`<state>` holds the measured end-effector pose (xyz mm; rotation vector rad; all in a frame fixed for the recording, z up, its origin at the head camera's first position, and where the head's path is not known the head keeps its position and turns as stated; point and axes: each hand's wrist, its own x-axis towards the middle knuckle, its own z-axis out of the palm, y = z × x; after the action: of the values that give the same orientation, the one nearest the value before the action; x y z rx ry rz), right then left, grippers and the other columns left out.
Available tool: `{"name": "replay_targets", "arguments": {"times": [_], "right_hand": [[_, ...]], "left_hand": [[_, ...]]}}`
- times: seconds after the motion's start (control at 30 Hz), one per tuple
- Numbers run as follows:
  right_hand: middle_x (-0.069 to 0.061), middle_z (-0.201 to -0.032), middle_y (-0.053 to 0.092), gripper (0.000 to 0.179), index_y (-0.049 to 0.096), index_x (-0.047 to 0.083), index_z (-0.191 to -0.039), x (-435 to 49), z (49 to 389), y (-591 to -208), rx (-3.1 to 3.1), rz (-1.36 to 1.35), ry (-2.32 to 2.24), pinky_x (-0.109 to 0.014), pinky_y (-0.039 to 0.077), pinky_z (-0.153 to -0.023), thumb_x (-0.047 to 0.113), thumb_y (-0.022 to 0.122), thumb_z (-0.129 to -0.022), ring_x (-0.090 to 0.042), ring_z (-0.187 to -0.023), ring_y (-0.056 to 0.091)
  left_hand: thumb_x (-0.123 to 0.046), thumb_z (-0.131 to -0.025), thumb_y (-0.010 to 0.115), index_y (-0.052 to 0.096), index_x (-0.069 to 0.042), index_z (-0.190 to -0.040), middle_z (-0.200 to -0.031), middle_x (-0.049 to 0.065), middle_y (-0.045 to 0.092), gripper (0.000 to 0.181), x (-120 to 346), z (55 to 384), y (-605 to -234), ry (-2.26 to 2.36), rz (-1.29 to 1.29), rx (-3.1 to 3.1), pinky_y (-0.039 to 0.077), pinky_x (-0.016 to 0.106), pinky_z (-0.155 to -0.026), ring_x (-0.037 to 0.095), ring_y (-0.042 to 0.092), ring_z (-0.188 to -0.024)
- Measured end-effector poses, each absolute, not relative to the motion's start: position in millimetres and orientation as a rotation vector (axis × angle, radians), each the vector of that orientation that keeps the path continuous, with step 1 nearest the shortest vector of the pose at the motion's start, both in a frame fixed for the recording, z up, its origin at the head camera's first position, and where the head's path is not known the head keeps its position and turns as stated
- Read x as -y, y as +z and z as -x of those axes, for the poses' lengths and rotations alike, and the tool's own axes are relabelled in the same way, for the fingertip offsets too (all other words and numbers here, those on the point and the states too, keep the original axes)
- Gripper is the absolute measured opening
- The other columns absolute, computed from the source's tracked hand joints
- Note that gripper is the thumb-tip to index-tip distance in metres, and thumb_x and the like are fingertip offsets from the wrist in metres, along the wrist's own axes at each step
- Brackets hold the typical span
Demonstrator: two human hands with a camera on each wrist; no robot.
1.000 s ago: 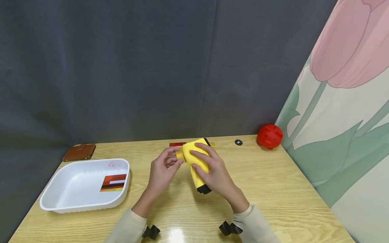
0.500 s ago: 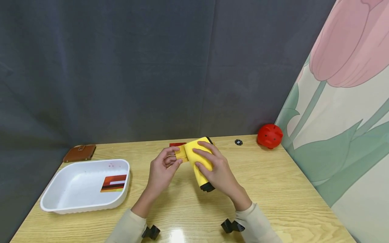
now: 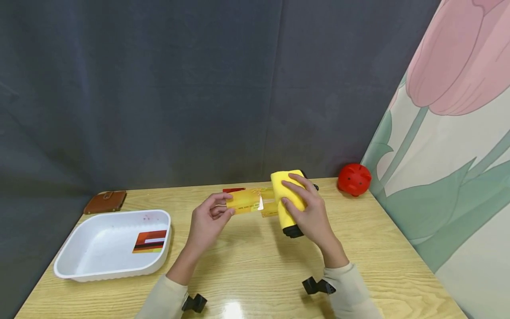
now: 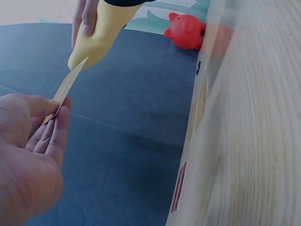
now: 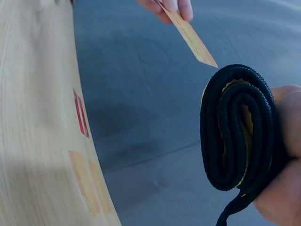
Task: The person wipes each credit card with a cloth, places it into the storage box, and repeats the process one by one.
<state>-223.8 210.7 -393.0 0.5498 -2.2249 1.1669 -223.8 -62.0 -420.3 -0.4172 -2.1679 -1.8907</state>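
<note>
My left hand (image 3: 207, 223) pinches the left end of a yellow bank card (image 3: 245, 201) between thumb and fingers, holding it above the table. In the left wrist view the card (image 4: 70, 84) shows nearly edge-on and slanting. To its right, my right hand (image 3: 312, 210) grips a rolled yellow cloth (image 3: 284, 192) with black edging, fingers spread over its side. From the right wrist view the black end (image 5: 237, 127) shows the cloth coiled in layers. A second yellow card (image 3: 270, 212) lies on the table behind, partly covered by the held card and cloth.
A white tray (image 3: 107, 271) at the left holds a red and yellow card (image 3: 149, 242). Behind it lies a brown wallet (image 3: 105, 201). A red card (image 3: 233, 190) lies by the back edge. A red piggy bank (image 3: 353, 179) stands at the back right.
My right hand has drawn the rolled cloth to the right and slightly up, off the card, so most of the card now shows. My left hand has shifted slightly left, still pinching it.
</note>
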Motion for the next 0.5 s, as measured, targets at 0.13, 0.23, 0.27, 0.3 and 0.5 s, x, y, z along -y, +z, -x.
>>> {"name": "replay_targets", "arguments": {"times": [0.13, 0.23, 0.27, 0.3, 0.5], "right_hand": [[-0.006, -0.148, 0.057, 0.043, 0.073, 0.013, -0.129, -216.3, 223.8, -391.1, 2.216, -0.53, 1.208, -0.005, 0.046, -0.091, 0.001, 0.079, -0.088, -0.028, -0.132, 0.056], [-0.005, -0.148, 0.057, 0.043, 0.073, 0.013, -0.129, -217.7, 224.2, -391.2, 2.207, -0.529, 1.237, -0.005, 0.046, -0.09, 0.001, 0.079, -0.088, -0.027, -0.133, 0.056], [-0.005, -0.148, 0.058, 0.043, 0.073, 0.013, -0.129, -217.8, 224.1, -391.1, 2.204, -0.532, 1.246, -0.005, 0.046, -0.09, 0.001, 0.079, -0.088, -0.027, -0.133, 0.055], [-0.005, -0.148, 0.058, 0.043, 0.073, 0.013, -0.129, -217.9, 223.9, -391.0, 2.201, -0.534, 1.258, -0.006, 0.047, -0.09, 0.001, 0.079, -0.089, -0.027, -0.133, 0.055], [-0.004, -0.149, 0.057, 0.043, 0.072, 0.014, -0.13, -218.0, 220.1, -387.7, 2.211, -0.536, 1.306, -0.009, 0.05, -0.084, 0.002, 0.078, -0.09, -0.021, -0.129, 0.054]], "left_hand": [[-0.003, -0.091, 0.077, 0.076, -0.011, -0.114, -0.111, 0.012, 0.073, 0.024, 64.6, 224.3, -420.6, -1.857, 0.442, 2.171, 0.061, 0.019, -0.078, 0.006, 0.072, -0.089], [-0.005, -0.092, 0.076, 0.078, -0.013, -0.113, -0.112, 0.01, 0.074, 0.022, 65.7, 223.2, -419.8, -1.847, 0.464, 2.178, 0.06, 0.019, -0.078, 0.007, 0.07, -0.089], [-0.005, -0.092, 0.076, 0.078, -0.013, -0.115, -0.113, 0.01, 0.073, 0.024, 65.9, 222.8, -419.3, -1.852, 0.471, 2.182, 0.061, 0.019, -0.079, 0.008, 0.07, -0.09], [-0.005, -0.092, 0.076, 0.077, -0.013, -0.117, -0.115, 0.01, 0.072, 0.026, 66.2, 222.8, -419.1, -1.859, 0.48, 2.189, 0.061, 0.019, -0.081, 0.008, 0.07, -0.091], [0.001, -0.088, 0.079, 0.071, -0.012, -0.131, -0.126, 0.01, 0.065, 0.046, 68.4, 223.2, -416.4, -1.9, 0.543, 2.244, 0.058, 0.023, -0.097, 0.011, 0.069, -0.105]]}}
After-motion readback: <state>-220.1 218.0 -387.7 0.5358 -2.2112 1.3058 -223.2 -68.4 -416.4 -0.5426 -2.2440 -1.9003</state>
